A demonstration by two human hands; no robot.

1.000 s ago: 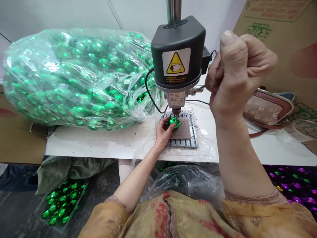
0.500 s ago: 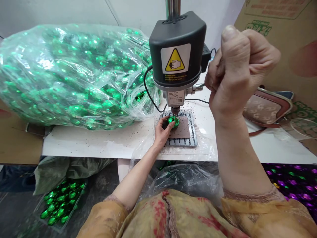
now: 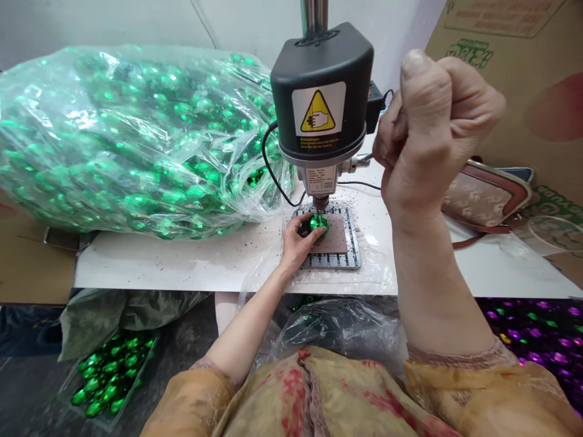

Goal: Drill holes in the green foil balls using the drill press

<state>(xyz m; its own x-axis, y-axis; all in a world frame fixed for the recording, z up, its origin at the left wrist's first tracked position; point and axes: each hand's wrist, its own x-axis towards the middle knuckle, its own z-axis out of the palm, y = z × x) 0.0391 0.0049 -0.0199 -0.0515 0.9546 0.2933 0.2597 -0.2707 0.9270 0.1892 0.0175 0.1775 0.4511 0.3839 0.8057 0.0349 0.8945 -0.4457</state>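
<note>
Under the chuck of a small black drill press [image 3: 321, 97], a shiny green faceted ball [image 3: 319, 227] rests on a brown pad [image 3: 336, 240] over the slotted metal base [image 3: 334, 261]. My left hand [image 3: 298, 241] grips this ball from its left side, thumb in front and fingers behind. Raised high at the right of the press, my right hand [image 3: 432, 121] is closed in a fist. A short metal lever [image 3: 363, 160] runs from the press toward that fist; the part inside my fingers is hidden.
A big clear bag [image 3: 136, 139] of green balls fills the table's left. Dark shavings dot the white table [image 3: 173, 267]. Rightward are a purse [image 3: 485, 194] and a cardboard box [image 3: 523, 73]. Below stand a clear bin [image 3: 109, 419] of green balls and purple balls [image 3: 537, 334].
The view has shifted slightly. My left fingers have drawn a little lower around the green ball, and more of its top shows. The right fist stays raised beside the press.
</note>
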